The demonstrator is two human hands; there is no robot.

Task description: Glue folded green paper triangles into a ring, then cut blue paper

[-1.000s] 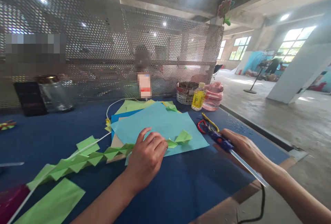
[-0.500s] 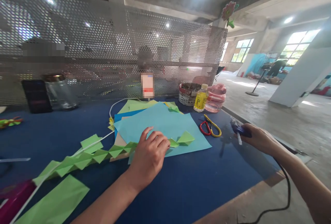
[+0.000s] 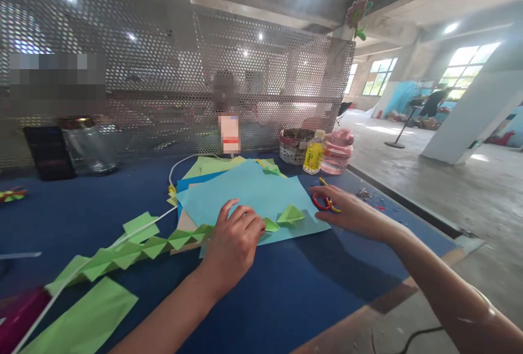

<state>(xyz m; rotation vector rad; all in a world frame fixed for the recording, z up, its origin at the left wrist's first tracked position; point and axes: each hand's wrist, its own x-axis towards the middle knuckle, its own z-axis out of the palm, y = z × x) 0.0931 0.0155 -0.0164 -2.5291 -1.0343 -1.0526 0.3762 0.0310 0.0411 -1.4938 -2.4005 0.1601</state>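
A folded green paper strip [image 3: 153,247], zigzagged like a garland, runs from the left over light blue paper sheets [image 3: 245,185]. My left hand [image 3: 235,237] lies on this strip near its right end, fingers curled round it; the fingertips are partly hidden. Past them, the last green folds [image 3: 291,214] stick up from the blue sheet. My right hand [image 3: 345,209] hovers palm down at the sheet's right edge, fingers stretched toward the folds and nothing visible in them. Red and yellow scissors [image 3: 320,202] lie partly covered by that hand.
A yellow-labelled bottle [image 3: 314,155], a pink jug [image 3: 337,152] and a round basket [image 3: 292,148] stand at the back right. A phone [image 3: 48,152] and glass jar [image 3: 92,147] are back left. A white cable [image 3: 139,230] crosses the green papers. A perforated screen [image 3: 171,76] bounds the table.
My right hand has let go of the glue gun, which has gone from view, and moved left to the scissors and blue sheet. My left hand stays on the strip.
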